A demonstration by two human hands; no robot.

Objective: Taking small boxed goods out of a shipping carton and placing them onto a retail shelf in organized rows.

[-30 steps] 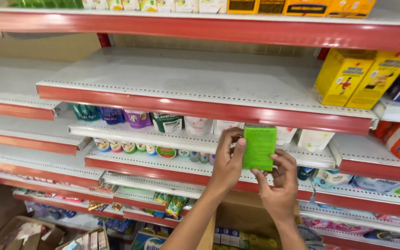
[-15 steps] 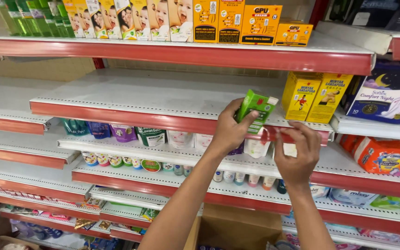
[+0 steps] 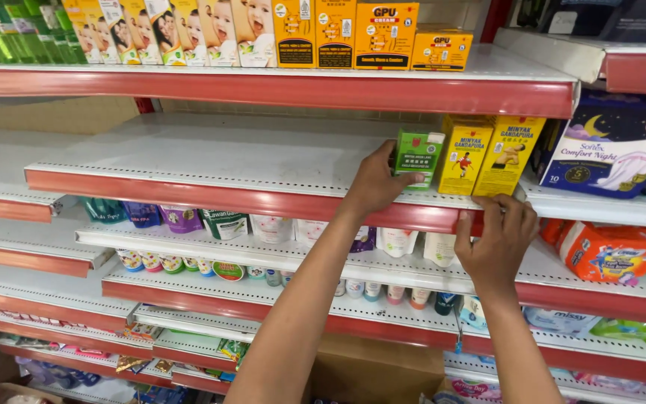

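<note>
Now left hand [image 3: 371, 187] fingers grip green box [image 3: 417, 155] beside 2 yellow boxes [image 3: 487, 153]; right hand [image 3: 496, 239] released.

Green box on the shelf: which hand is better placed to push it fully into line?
Left hand: its fingers already grip the green box. The right hand rests lower, on the red shelf edge.
</note>
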